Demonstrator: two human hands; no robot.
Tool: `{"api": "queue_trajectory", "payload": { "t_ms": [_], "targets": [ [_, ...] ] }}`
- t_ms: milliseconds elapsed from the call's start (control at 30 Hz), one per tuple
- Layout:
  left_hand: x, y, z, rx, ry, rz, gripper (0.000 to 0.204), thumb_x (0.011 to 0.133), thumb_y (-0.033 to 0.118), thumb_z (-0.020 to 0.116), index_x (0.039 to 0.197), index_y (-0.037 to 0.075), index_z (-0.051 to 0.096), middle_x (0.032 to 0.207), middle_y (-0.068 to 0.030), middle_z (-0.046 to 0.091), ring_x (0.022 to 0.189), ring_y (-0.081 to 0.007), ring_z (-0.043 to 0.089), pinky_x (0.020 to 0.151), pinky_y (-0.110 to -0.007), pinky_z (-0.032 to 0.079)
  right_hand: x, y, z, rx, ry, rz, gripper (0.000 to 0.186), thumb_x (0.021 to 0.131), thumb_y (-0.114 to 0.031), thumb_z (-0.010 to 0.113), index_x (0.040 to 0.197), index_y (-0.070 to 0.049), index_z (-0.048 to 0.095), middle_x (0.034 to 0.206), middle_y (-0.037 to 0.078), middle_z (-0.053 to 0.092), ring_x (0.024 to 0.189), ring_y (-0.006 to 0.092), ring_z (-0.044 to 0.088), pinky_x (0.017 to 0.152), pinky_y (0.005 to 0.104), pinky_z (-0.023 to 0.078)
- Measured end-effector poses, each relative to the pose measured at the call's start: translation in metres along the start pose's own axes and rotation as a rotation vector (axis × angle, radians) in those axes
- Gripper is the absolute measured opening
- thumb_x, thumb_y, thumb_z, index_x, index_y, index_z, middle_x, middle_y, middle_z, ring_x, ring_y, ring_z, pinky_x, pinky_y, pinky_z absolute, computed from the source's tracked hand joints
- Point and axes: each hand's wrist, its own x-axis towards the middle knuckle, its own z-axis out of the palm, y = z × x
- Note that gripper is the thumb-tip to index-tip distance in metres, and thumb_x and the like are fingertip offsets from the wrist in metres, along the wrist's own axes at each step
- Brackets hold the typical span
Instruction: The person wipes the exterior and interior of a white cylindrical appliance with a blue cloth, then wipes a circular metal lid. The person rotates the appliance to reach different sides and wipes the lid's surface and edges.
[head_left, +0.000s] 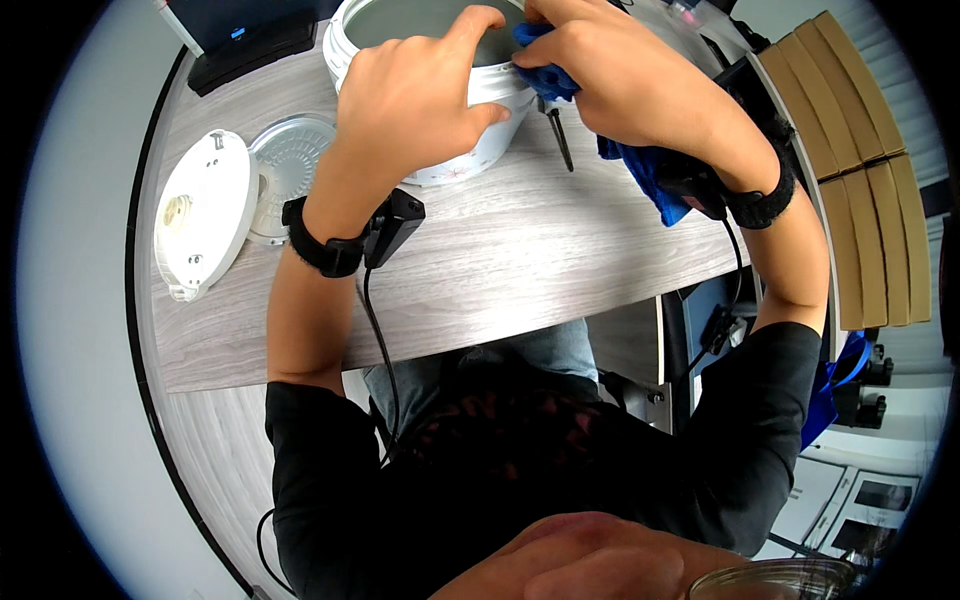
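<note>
- At the far middle of the desk (480, 265) stands a white bucket-like vessel (480, 150), upright, its round mouth showing a greyish inside and its near wall a faint pattern.
- The left hand (405, 105) is over the left and near part of the vessel's rim; its thumb and forefinger stand wide apart, the forefinger crooked above the mouth and the thumb before the outer wall. Whether the other fingers touch the rim I cannot tell.
- The right hand (625, 85) pinches a bunched blue cloth (545, 80) between thumb and fingers, at the right side of the vessel's rim.
- Under the right forearm, more blue fabric (672, 208) shows on the desk; whether it joins the cloth I cannot tell.
- Just right of the vessel lies a thin black tool (560, 140), partly hidden at its far end.
- On the left of the desk, a white oval lid (225, 215) overlaps the edge of a clear round ribbed piece (288, 160).
- At the far left sits a black device (255, 65) with a small blue light.
- Both wrists wear black straps with cabled black units.
- At the far right stand brown cardboard boxes (850, 150).
</note>
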Motion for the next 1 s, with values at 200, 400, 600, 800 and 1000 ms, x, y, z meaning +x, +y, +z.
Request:
{"api": "queue_trajectory", "payload": {
  "t_ms": [200, 400, 600, 800, 1000],
  "targets": [
    [0.0, -0.001, 0.0, -0.008, -0.002, 0.033, 0.059, 0.07, 0.032, 0.091, 0.12, 0.014, 0.064, 0.068, -0.0105, 0.071, 0.058, -0.0278, 0.07, 0.053, -0.036, 0.051, 0.004, -0.006, -0.005, 0.003, -0.052, 0.002, 0.031, 0.068, 0.005, 0.061, 0.096, 0.006, 0.074, 0.101, 0.021, 0.057, 0.098, 0.0373, 0.053, 0.086, 0.0407, 0.046],
    [-0.002, -0.007, 0.003, 0.032, -0.037, 0.084, 0.036, 0.074, 0.034, 0.089, 0.095, 0.012, 0.069, 0.071, -0.0074, 0.072, 0.06, -0.025, 0.07, 0.053, -0.034, 0.05, -0.01, 0.014, 0.012, -0.15, 0.059, 0.123, 0.041, 0.069, 0.008, 0.063, 0.106, 0.0, 0.078, 0.103, 0.018, 0.057, 0.1, 0.0362, 0.052, 0.087, 0.0394, 0.046],
    [-0.001, -0.011, -0.001, 0.011, -0.019, 0.145, 0.033, 0.075, 0.034, 0.088, 0.092, 0.012, 0.069, 0.071, -0.0084, 0.072, 0.058, -0.0235, 0.069, 0.051, -0.033, 0.048, -0.015, 0.044, 0.028, -0.147, 0.18, 0.144, 0.046, 0.066, 0.01, 0.063, 0.109, 0.001, 0.078, 0.103, 0.018, 0.056, 0.102, 0.0367, 0.052, 0.089, 0.0393, 0.046],
    [0.001, -0.016, -0.008, -0.008, -0.08, 0.117, 0.033, 0.075, 0.033, 0.088, 0.087, 0.012, 0.065, 0.069, -0.0082, 0.071, 0.058, -0.0239, 0.069, 0.052, -0.033, 0.049, -0.019, 0.046, 0.044, 0.02, 0.393, 0.19, 0.046, 0.068, 0.01, 0.061, 0.11, 0.0, 0.077, 0.108, 0.021, 0.056, 0.106, 0.0385, 0.054, 0.094, 0.0395, 0.046],
    [0.0, -0.021, -0.024, -0.041, -0.204, 0.037, 0.032, 0.074, 0.028, 0.089, 0.088, 0.013, 0.064, 0.072, -0.0069, 0.071, 0.063, -0.0242, 0.07, 0.057, -0.034, 0.051, -0.023, 0.036, 0.054, 0.276, 0.639, 0.345, 0.047, 0.072, 0.009, 0.059, 0.114, -0.001, 0.074, 0.109, 0.023, 0.057, 0.106, 0.0409, 0.054, 0.093, 0.0436, 0.045]
  ]
}}
